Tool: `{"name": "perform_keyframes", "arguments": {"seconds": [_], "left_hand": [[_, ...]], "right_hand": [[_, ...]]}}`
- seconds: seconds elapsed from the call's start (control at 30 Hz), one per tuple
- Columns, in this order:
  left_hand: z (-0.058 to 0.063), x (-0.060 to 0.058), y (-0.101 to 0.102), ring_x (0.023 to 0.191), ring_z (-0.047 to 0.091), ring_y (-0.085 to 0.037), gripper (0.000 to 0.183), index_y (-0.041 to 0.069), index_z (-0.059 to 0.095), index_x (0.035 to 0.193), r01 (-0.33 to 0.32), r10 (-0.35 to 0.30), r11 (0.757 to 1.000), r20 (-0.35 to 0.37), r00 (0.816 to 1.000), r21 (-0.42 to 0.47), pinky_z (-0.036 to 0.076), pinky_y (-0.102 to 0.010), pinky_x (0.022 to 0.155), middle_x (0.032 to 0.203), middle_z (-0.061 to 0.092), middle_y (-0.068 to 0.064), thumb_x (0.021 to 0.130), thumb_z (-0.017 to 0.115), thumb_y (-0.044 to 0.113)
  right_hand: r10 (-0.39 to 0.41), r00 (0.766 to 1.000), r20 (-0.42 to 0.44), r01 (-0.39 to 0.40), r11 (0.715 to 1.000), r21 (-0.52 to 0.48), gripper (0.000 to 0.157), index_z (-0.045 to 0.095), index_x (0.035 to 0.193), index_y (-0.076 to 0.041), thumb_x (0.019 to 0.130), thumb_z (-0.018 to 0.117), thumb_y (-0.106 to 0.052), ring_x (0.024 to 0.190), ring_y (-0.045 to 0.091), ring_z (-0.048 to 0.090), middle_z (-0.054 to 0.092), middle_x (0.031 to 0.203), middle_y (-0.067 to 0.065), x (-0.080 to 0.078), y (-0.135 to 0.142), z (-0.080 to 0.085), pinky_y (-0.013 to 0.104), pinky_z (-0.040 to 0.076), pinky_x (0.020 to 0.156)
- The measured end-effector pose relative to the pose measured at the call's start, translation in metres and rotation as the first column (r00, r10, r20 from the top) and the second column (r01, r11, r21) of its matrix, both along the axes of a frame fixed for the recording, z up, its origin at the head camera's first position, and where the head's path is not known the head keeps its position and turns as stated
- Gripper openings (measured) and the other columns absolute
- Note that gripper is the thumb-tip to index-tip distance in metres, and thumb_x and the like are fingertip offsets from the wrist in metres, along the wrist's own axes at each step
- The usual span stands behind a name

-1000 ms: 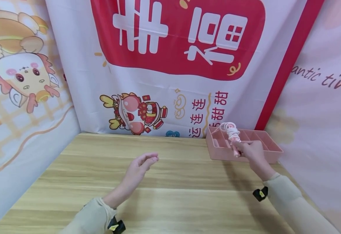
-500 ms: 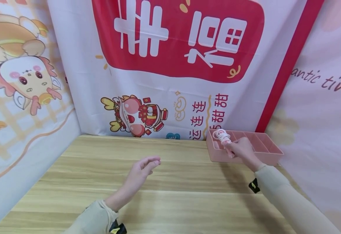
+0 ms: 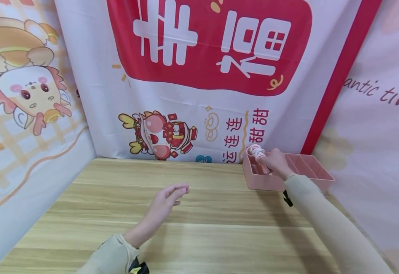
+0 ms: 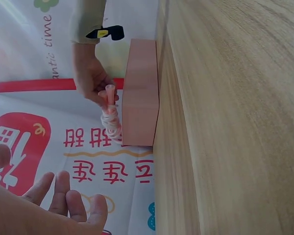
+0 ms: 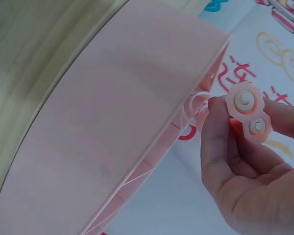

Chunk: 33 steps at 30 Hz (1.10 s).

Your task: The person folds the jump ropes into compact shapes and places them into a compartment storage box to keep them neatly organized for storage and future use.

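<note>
A skipping rope with pink handles and a white cord (image 3: 255, 150) wound in a bundle is in my right hand (image 3: 276, 163). Thumb and fingers pinch its two handles, whose ends (image 5: 245, 101) face the right wrist camera. The coiled end reaches over the left compartment of a pink divided box (image 3: 266, 183). In the left wrist view, the rope bundle (image 4: 110, 122) is tilted beside the box's upper edge; whether it touches is unclear. My left hand (image 3: 166, 199) hovers over the table, fingers loosely bent, holding nothing.
The box stands at the far right of a wooden table (image 3: 199, 243), near the back wall. A printed cloth (image 3: 203, 99) hangs behind it, with more printed cloths along the left and right sides.
My right hand has carried the skipping rope left and farther back, from above the box's middle compartments to its left end. My left hand has stayed almost where it was.
</note>
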<state>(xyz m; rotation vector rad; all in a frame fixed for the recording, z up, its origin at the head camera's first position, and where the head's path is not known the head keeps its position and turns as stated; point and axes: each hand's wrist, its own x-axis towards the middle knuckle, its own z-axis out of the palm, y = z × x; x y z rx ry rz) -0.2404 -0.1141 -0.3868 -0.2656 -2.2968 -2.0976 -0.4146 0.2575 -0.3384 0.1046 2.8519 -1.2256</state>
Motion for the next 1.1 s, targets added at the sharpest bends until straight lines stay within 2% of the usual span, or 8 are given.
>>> {"name": "perform_keyframes", "arguments": {"seconds": [0.23,0.43,0.6,0.67,0.8,0.9,1.03,1.1], "left_hand": [[-0.001,0.000,0.001,0.120,0.054,-0.026,0.037,0.006,0.063,0.126,0.000,0.000,1.000,-0.008,1.000,0.007,0.042,-0.051,0.100,0.121,0.065,-0.006,0.103,0.053,0.033],[-0.002,0.001,0.001,0.121,0.054,-0.027,0.038,0.006,0.062,0.127,-0.005,0.005,1.000,-0.002,1.000,0.012,0.042,-0.050,0.100,0.121,0.064,-0.005,0.102,0.053,0.034],[-0.003,0.002,0.001,0.119,0.055,-0.024,0.036,0.006,0.063,0.126,-0.001,0.001,1.000,0.002,1.000,0.025,0.042,-0.050,0.100,0.120,0.065,-0.005,0.103,0.053,0.031],[-0.003,0.003,0.002,0.119,0.055,-0.024,0.036,0.006,0.063,0.126,-0.002,0.002,1.000,0.001,1.000,0.027,0.042,-0.051,0.100,0.120,0.065,-0.005,0.103,0.053,0.031],[-0.003,0.004,0.001,0.119,0.055,-0.025,0.036,0.005,0.063,0.126,0.000,0.000,1.000,-0.005,1.000,0.026,0.043,-0.051,0.099,0.120,0.065,-0.005,0.103,0.053,0.030],[-0.002,0.005,0.000,0.119,0.055,-0.025,0.036,0.005,0.063,0.125,0.003,-0.003,1.000,-0.009,1.000,0.024,0.043,-0.050,0.099,0.120,0.065,-0.005,0.103,0.052,0.031],[-0.001,0.006,-0.001,0.120,0.054,-0.026,0.038,0.004,0.064,0.125,0.020,-0.020,0.999,-0.014,1.000,0.027,0.043,-0.050,0.099,0.121,0.064,-0.006,0.103,0.052,0.033],[-0.001,0.007,-0.001,0.121,0.052,-0.028,0.039,0.004,0.063,0.125,0.033,-0.032,0.999,-0.014,0.999,0.032,0.042,-0.051,0.100,0.122,0.063,-0.006,0.103,0.052,0.034]], "right_hand": [[0.077,0.997,0.010,-0.078,0.978,0.194,0.041,0.046,0.120,0.008,0.091,0.062,-0.018,0.068,0.029,0.058,0.056,0.101,0.022,-0.010,0.002,-0.004,0.033,0.048,0.052],[0.115,0.991,0.061,-0.127,0.957,0.262,0.039,0.044,0.119,0.006,0.090,0.061,-0.015,0.077,0.032,0.057,0.054,0.101,0.022,-0.013,0.001,0.001,0.034,0.047,0.053],[0.160,0.983,0.090,-0.182,0.913,0.365,0.028,0.053,0.109,0.002,0.089,0.061,-0.014,0.073,0.030,0.055,0.057,0.092,0.017,-0.015,-0.003,0.001,0.035,0.047,0.054],[0.161,0.982,0.103,-0.188,0.910,0.371,0.024,0.057,0.108,-0.001,0.091,0.060,-0.017,0.073,0.029,0.055,0.058,0.090,0.015,-0.015,-0.006,-0.001,0.036,0.047,0.057],[0.143,0.982,0.120,-0.176,0.926,0.334,0.027,0.062,0.114,-0.008,0.100,0.054,-0.031,0.081,0.028,0.055,0.060,0.093,0.011,-0.015,-0.010,-0.005,0.039,0.045,0.066],[0.162,0.981,0.103,-0.188,0.919,0.346,0.030,0.061,0.120,-0.008,0.102,0.052,-0.031,0.080,0.027,0.055,0.060,0.093,0.010,-0.017,-0.012,-0.008,0.038,0.045,0.067],[0.204,0.977,0.060,-0.209,0.865,0.457,0.024,0.058,0.118,-0.005,0.099,0.055,-0.021,0.073,0.026,0.055,0.059,0.089,0.010,-0.020,-0.012,-0.011,0.035,0.046,0.060],[0.201,0.977,0.068,-0.209,0.855,0.474,0.021,0.059,0.113,-0.005,0.100,0.054,-0.022,0.073,0.026,0.054,0.059,0.087,0.010,-0.022,-0.012,-0.012,0.035,0.045,0.060]]}}
